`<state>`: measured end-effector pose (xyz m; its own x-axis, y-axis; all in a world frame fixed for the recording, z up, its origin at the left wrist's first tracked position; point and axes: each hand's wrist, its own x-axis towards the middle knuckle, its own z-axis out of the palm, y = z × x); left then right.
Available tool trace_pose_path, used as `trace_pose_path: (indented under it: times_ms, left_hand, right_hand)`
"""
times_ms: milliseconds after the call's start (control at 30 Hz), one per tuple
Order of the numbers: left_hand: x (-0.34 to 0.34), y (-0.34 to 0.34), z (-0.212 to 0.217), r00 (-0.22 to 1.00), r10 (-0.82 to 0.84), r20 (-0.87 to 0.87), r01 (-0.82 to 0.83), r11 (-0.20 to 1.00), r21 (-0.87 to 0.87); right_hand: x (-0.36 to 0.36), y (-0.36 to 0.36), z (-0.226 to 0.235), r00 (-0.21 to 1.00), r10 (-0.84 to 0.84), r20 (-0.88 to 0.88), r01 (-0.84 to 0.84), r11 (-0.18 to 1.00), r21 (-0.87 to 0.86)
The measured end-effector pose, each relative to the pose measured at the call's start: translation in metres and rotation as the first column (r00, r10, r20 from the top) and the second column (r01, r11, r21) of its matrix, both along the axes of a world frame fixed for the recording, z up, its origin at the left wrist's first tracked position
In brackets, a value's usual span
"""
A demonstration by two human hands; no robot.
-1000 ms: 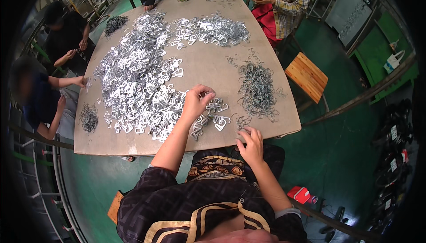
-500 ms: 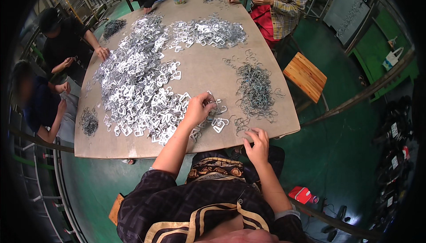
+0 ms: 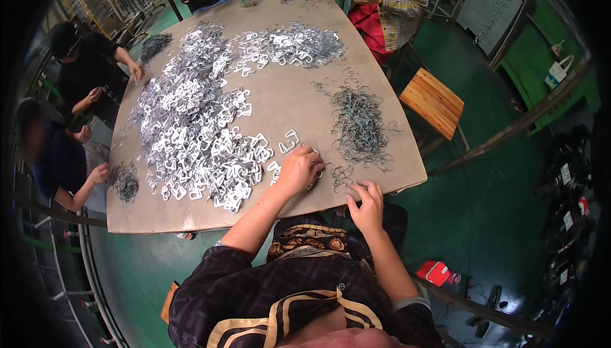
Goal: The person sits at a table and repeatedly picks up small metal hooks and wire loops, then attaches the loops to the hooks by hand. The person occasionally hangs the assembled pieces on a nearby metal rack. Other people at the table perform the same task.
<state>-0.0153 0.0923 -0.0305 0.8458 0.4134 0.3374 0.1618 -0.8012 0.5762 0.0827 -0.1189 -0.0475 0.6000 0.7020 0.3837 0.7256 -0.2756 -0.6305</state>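
Note:
My left hand (image 3: 300, 171) rests over the near part of the table, its fingers curled down and pressed together. A bit of pale metal shows at its fingertips, but what it grips is mostly hidden. A few loose white metal buckles (image 3: 289, 141) lie just beyond and beside this hand. My right hand (image 3: 367, 207) sits at the table's near edge, thumb and fingers apart, with nothing visible in it. Its fingertips are close to a small cluster of thin wire clips (image 3: 342, 176). Farther off lies a larger heap of grey wire clips (image 3: 361, 128).
A big heap of white metal buckles (image 3: 184, 119) covers the left of the table (image 3: 280, 100); another pile (image 3: 289, 46) lies farther back. Several people work around the table, small clip piles near them. A paper tub (image 3: 245, 0) stands at the far edge, a wooden stool (image 3: 433, 103) at right.
My left hand has moved a little right and toward me, away from the big heap, leaving loose buckles in view behind it. My right hand stays nearly still.

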Motion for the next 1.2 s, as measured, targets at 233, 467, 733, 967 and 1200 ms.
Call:
trace_pose_path:
  times_ms: [233,467,733,967,1200]
  left_hand:
    - [0.025,-0.028,0.002,0.997,-0.012,-0.076,0.012,1.0,-0.008]
    - [0.03,-0.037,-0.001,0.982,-0.027,-0.185,0.02,0.999,-0.038]
    - [0.03,-0.026,0.004,0.997,0.004,-0.073,-0.031,0.923,-0.383]
    - [0.006,-0.006,0.002,0.998,0.065,-0.023,-0.062,0.693,-0.718]
    - [-0.021,-0.01,-0.003,0.982,0.16,-0.099,-0.182,0.94,-0.29]
  right_hand:
    - [0.002,-0.007,-0.001,1.0,-0.02,-0.015,0.02,1.0,-0.01]
    - [0.001,-0.009,-0.008,0.999,-0.038,-0.016,0.038,0.999,0.009]
    - [0.004,-0.009,-0.01,0.997,-0.042,-0.066,0.044,0.998,0.034]
    - [0.0,0.006,0.0,0.999,-0.027,-0.028,0.026,1.0,-0.016]
    - [-0.021,0.043,0.002,0.99,0.131,0.053,-0.126,0.988,-0.089]
